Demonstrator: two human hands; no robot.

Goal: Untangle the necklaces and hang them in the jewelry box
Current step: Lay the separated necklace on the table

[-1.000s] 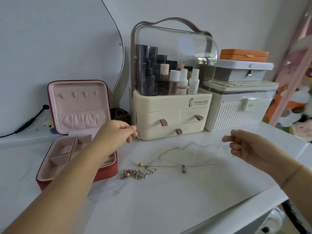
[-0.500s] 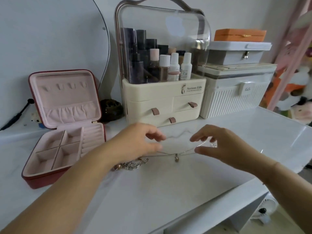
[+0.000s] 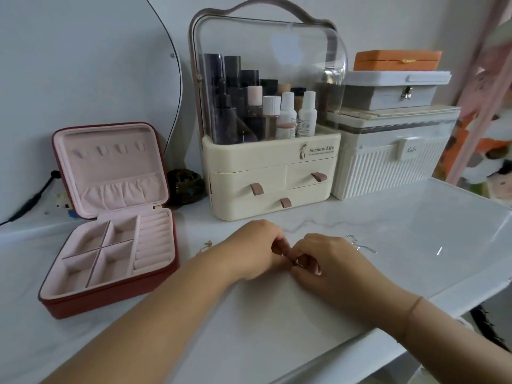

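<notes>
Head view has my left hand (image 3: pixel 257 249) and right hand (image 3: pixel 332 261) together over the table (image 3: pixel 277 314), both pinching the tangled necklaces (image 3: pixel 360 247) to pick the knot, open jewelry box (image 3: pixel 110 299) standing left.

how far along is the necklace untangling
Done: the jewelry box is open, but its lid hooks are bare. In hand: left hand and right hand pinch a chain together on the table. Left: finish untangling, then hang every necklace.

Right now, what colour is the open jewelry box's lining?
The jewelry box lining is pale pink; best in head view.
</notes>
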